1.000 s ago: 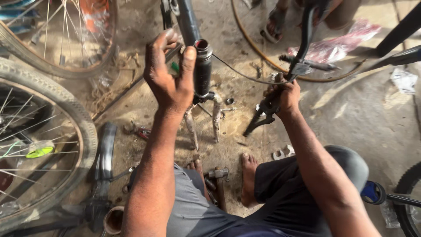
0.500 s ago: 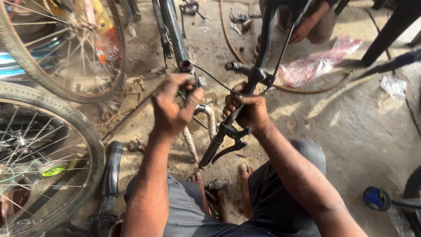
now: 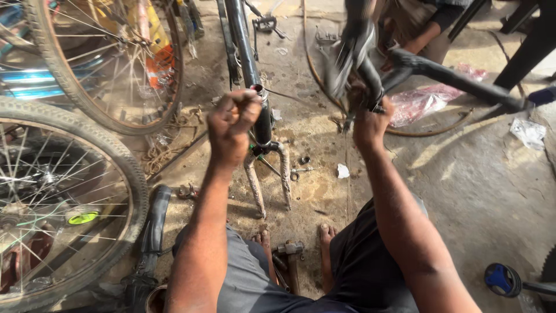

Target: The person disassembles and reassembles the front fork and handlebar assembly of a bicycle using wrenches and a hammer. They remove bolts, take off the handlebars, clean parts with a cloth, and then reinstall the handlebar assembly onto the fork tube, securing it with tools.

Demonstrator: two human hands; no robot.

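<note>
Above the rusty fork (image 3: pixel 267 177), which stands legs-down on the dirt floor (image 3: pixel 475 191), the left hand (image 3: pixel 231 124) is clenched around the top of the black frame tube (image 3: pixel 248 64). Right of the fork, the right hand (image 3: pixel 370 119) grips a blurred black handlebar (image 3: pixel 428 72). Left of the fork stand two wheels (image 3: pixel 75 191), and below it, between the person's bare feet, lies a hammer (image 3: pixel 288 255).

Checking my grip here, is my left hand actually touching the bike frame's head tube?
Touching. The head view shows the left hand closed against the top of the black head tube, with no gap between them.
</note>
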